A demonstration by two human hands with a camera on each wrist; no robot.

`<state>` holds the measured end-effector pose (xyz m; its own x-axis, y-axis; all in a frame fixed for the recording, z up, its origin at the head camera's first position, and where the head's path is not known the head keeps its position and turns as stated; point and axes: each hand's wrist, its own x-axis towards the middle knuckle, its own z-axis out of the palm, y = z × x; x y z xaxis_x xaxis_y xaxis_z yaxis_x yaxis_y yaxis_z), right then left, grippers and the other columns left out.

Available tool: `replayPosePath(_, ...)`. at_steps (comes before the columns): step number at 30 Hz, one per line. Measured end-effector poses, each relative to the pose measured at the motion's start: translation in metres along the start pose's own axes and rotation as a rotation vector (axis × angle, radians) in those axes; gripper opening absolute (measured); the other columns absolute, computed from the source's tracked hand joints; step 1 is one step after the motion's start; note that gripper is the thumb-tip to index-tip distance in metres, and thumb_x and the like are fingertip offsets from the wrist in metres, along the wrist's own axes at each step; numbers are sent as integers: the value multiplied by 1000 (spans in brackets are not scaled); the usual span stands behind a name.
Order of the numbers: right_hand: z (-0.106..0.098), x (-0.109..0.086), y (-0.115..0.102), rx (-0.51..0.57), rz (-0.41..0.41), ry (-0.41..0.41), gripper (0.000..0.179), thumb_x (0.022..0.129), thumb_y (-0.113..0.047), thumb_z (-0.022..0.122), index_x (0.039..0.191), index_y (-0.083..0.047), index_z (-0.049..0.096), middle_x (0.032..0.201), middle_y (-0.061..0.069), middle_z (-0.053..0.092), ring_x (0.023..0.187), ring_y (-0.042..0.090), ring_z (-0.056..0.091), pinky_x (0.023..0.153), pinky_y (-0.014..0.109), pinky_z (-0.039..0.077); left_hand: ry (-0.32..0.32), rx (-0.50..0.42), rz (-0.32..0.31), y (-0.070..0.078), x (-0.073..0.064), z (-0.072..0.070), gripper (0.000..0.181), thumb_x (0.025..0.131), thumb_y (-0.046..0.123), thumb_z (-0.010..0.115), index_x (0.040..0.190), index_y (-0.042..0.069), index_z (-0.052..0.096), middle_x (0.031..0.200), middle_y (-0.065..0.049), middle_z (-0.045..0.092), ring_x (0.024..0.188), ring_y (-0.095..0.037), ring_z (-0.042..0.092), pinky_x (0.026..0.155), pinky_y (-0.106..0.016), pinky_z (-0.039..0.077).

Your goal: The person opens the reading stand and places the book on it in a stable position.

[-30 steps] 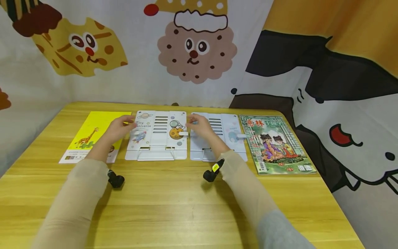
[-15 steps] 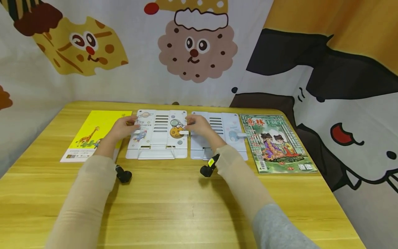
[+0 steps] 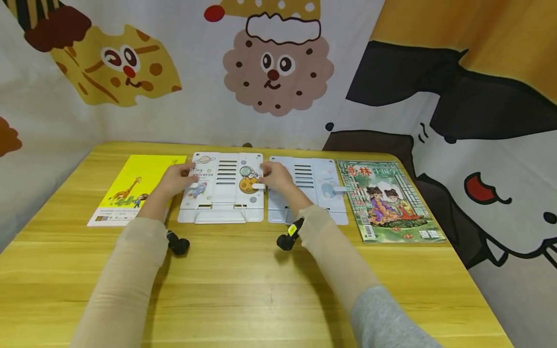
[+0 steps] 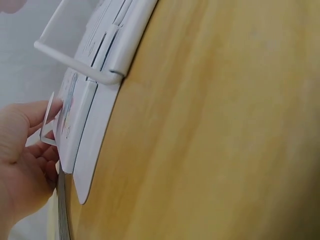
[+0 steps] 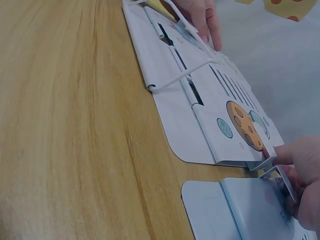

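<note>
A white folding book stand (image 3: pixel 227 198) with a space print lies folded flat at the back of the table, its wire support at the front. My left hand (image 3: pixel 175 180) grips its left edge, thumb on top and fingers curled at the edge, as the left wrist view shows beside the small page clip (image 4: pixel 46 120). At the right edge, my right hand (image 3: pixel 278 177) pinches the stand near the other clip (image 5: pixel 267 159), some fingers hidden. Under this hand's wrist lies a second, pale blue book stand (image 3: pixel 328 205), its near edge close beside the first.
A yellow booklet (image 3: pixel 126 186) with a giraffe lies at the left, partly under my left forearm. To the right is a green magazine (image 3: pixel 398 212) with two drawn figures. A cartoon-printed curtain (image 3: pixel 278 130) hangs behind the wooden table (image 3: pixel 243 285).
My left hand has moved right, onto the left edge of the space-print book stand, and its fingers have closed there. My right hand has shifted slightly at the right edge. The stands lie still.
</note>
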<state>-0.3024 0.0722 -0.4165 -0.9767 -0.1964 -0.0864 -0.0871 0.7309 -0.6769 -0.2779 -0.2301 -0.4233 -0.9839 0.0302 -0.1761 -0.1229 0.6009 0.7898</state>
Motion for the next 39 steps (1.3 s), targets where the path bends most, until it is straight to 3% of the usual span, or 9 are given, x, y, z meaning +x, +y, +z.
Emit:
replayPosePath(8, 0, -2, 1, 147, -38, 57, 53, 85, -8, 73, 134, -11, 56, 110, 5, 59, 101, 18, 54, 83, 29, 47, 60, 15, 62, 0, -2, 0, 61, 96, 19, 59, 150, 9, 32, 128, -24, 44, 106, -36, 43, 85, -41, 42)
replayPosePath(12, 0, -5, 1, 240, -76, 105, 56, 82, -2, 74, 134, -11, 57, 109, 6, 60, 88, 18, 55, 70, 26, 49, 106, -2, 83, 2, -4, -1, 61, 95, 18, 60, 150, 14, 32, 130, -22, 42, 108, -36, 41, 84, -40, 41)
replayPosePath(16, -1, -8, 0, 287, -128, 156, 56, 80, 0, 75, 132, -11, 59, 105, 4, 59, 75, 14, 49, 58, 23, 44, 157, -23, 104, 4, -9, -1, 63, 95, 18, 61, 150, 22, 32, 131, -19, 41, 111, -35, 39, 85, -40, 40)
replayPosePath(20, -1, -11, -1, 300, -172, 194, 53, 80, 0, 74, 130, -12, 60, 101, 3, 59, 71, 11, 42, 56, 22, 38, 197, -26, 134, 5, -15, -1, 64, 95, 17, 62, 150, 26, 32, 131, -16, 41, 111, -33, 38, 83, -37, 39)
replayPosePath(24, -1, -17, -3, 334, -204, 234, 53, 81, 2, 73, 130, -14, 61, 100, 3, 59, 67, 11, 39, 54, 22, 35, 240, -36, 205, 7, -19, -1, 64, 94, 15, 63, 150, 27, 33, 132, -14, 41, 108, -31, 39, 81, -34, 38)
replayPosePath(28, -1, -25, -6, 389, -236, 260, 53, 81, 6, 71, 130, -14, 61, 101, 5, 59, 73, 14, 47, 57, 22, 42, 277, -47, 261, 9, -25, -2, 65, 93, 12, 63, 149, 30, 34, 129, -12, 42, 105, -29, 40, 79, -33, 35)
replayPosePath(32, 0, -33, -8, 435, -270, 282, 53, 81, 8, 70, 130, -13, 61, 102, 6, 58, 87, 18, 56, 70, 27, 50, 308, -59, 311, 12, -34, -2, 66, 93, 10, 64, 149, 30, 34, 126, -11, 44, 101, -25, 40, 77, -29, 34)
replayPosePath(39, -1, -45, -12, 465, -367, 331, 51, 80, 12, 68, 126, -8, 63, 99, 9, 58, 88, 20, 60, 74, 29, 52, 368, -69, 405, 14, -48, -4, 70, 90, 7, 66, 147, 35, 35, 115, -10, 46, 95, -22, 40, 77, -33, 35)
